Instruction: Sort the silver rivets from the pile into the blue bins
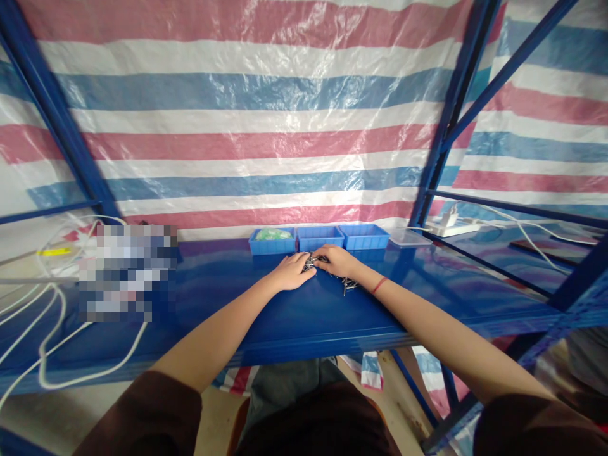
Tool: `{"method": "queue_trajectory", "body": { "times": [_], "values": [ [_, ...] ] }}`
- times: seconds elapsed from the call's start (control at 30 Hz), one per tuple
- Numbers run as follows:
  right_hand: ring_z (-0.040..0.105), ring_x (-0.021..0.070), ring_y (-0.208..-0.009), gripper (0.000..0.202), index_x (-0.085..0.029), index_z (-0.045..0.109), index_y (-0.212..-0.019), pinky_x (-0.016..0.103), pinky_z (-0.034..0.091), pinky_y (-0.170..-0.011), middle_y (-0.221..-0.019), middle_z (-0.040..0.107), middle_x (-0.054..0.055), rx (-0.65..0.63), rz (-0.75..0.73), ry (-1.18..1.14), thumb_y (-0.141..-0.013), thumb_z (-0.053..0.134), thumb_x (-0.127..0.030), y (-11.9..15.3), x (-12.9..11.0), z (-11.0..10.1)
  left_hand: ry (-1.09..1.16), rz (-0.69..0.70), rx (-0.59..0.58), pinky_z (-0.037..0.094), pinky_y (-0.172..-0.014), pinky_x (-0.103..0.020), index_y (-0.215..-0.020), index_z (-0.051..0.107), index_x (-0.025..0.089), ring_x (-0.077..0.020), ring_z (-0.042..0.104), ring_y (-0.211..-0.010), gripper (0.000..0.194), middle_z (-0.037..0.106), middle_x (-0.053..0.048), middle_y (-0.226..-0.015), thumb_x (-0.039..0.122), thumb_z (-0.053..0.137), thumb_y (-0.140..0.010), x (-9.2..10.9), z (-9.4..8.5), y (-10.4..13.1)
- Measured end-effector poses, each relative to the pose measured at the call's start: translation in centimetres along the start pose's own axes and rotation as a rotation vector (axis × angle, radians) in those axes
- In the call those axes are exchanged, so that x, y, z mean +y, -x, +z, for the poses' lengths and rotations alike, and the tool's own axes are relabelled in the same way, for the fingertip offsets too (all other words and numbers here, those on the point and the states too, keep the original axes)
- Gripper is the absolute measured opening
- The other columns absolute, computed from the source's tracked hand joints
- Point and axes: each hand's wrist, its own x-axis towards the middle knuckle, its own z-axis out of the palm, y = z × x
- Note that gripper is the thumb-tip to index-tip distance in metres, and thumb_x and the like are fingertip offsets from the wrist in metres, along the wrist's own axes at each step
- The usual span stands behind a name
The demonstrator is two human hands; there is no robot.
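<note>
A heap of small, shiny, dark metal pieces (350, 285), thin and screw-like, lies on the blue tabletop (294, 316); their exact kind is too small to tell. My left hand (291, 272) rests flat at the heap's left side, fingers stretched and thumb apart. On the other side, my right hand (336, 261) reaches over the heap with its fingers bent down and drawn together into it. What those fingertips pinch is hidden. Part of the heap shows between both hands, and more of it sticks out below my right wrist.
Behind my hands stand three blue bins: a left bin (256, 246) with green-and-white contents, a middle bin (323, 239) and a right bin (365, 237). A clear plastic lid (411, 237) and a power strip (453, 225) lie right. White cables (59, 380) trail at left.
</note>
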Motion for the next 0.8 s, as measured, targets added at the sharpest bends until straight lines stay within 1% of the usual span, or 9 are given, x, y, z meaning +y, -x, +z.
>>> {"method": "queue_trajectory", "body": {
  "times": [0.17,0.3,0.4,0.47,0.5,0.57,0.67,0.73,0.8],
  "values": [
    [0.06,0.0203,-0.086,0.016,-0.02,0.069,-0.09,0.032,0.042,-0.082,-0.09,0.068,0.007,0.038,0.05,0.024,-0.081,0.057,-0.024,0.0,-0.2,-0.1,0.012,0.012,0.016,0.021,-0.107,-0.044,-0.134,0.035,0.017,-0.028,0.031,-0.133,0.061,0.032,-0.015,-0.145,0.051,0.039,-0.084,-0.4,0.3,-0.2],
    [0.059,0.0215,-0.086,0.013,-0.018,0.071,-0.08,0.034,0.042,-0.083,-0.091,0.067,0.009,0.105,0.045,0.054,-0.079,0.059,-0.023,0.1,-0.1,-0.2,0.019,0.003,0.026,0.022,-0.107,-0.045,-0.133,0.038,0.017,-0.0287,0.032,-0.132,0.059,0.033,-0.014,-0.144,0.05,0.039,-0.084,-0.3,0.2,-0.3],
    [0.06,0.0193,-0.078,0.011,-0.018,0.07,-0.077,0.031,0.043,-0.077,-0.083,0.068,0.007,0.107,0.059,-0.019,-0.078,0.059,-0.021,0.1,-0.1,-0.5,0.027,0.008,0.048,0.025,-0.106,-0.044,-0.131,0.041,0.018,-0.0283,0.037,-0.129,0.056,0.038,-0.014,-0.142,0.048,0.04,-0.084,-0.2,0.1,-0.3],
    [0.06,0.0171,-0.072,0.012,-0.018,0.069,-0.078,0.029,0.044,-0.071,-0.079,0.068,0.005,0.119,0.099,-0.099,-0.078,0.057,-0.022,0.1,-0.2,-0.8,0.043,0.026,0.084,0.03,-0.104,-0.042,-0.128,0.045,0.017,-0.0277,0.042,-0.125,0.053,0.044,-0.014,-0.137,0.045,0.043,-0.084,-0.2,0.0,-0.3],
    [0.06,0.0164,-0.07,0.013,-0.018,0.068,-0.079,0.029,0.044,-0.069,-0.078,0.068,0.005,0.148,0.127,-0.145,-0.078,0.056,-0.023,0.1,-0.3,-1.0,0.051,0.039,0.108,0.031,-0.104,-0.042,-0.126,0.048,0.016,-0.0276,0.043,-0.124,0.051,0.047,-0.014,-0.134,0.044,0.045,-0.083,-0.2,0.0,-0.3],
    [0.061,0.0161,-0.072,0.015,-0.017,0.067,-0.082,0.029,0.045,-0.069,-0.079,0.068,0.005,0.247,0.184,-0.269,-0.078,0.056,-0.026,0.0,-0.5,-1.3,0.071,0.072,0.164,0.033,-0.103,-0.041,-0.121,0.052,0.014,-0.0276,0.045,-0.122,0.047,0.052,-0.014,-0.129,0.041,0.05,-0.082,-0.2,-0.1,-0.4],
    [0.062,0.017,-0.077,0.021,-0.015,0.064,-0.085,0.03,0.047,-0.073,-0.083,0.068,0.007,0.377,0.261,-0.563,-0.074,0.06,-0.032,-0.3,-0.8,-1.6,0.149,0.116,0.255,0.036,-0.102,-0.039,-0.115,0.056,0.014,-0.026,0.049,-0.118,0.04,0.057,-0.013,-0.122,0.036,0.052,-0.082,0.0,-0.3,-0.5],
    [0.063,0.0167,-0.079,0.025,-0.015,0.062,-0.085,0.031,0.047,-0.075,-0.084,0.068,0.007,0.398,0.297,-0.762,-0.07,0.065,-0.035,-0.4,-1.0,-1.6,0.253,0.127,0.32,0.041,-0.096,-0.036,-0.109,0.058,0.015,-0.0226,0.055,-0.109,0.033,0.061,-0.011,-0.115,0.034,0.05,-0.084,0.3,-0.5,-0.6],
    [0.062,0.0156,-0.078,0.029,-0.016,0.062,-0.085,0.03,0.047,-0.075,-0.084,0.068,0.005,0.402,0.328,-0.886,-0.067,0.068,-0.037,-0.4,-1.2,-1.7,0.362,0.115,0.388,0.047,-0.088,-0.032,-0.1,0.061,0.016,-0.0196,0.06,-0.098,0.026,0.065,-0.008,-0.105,0.032,0.047,-0.085,0.6,-0.6,-0.7]
  ]
}}
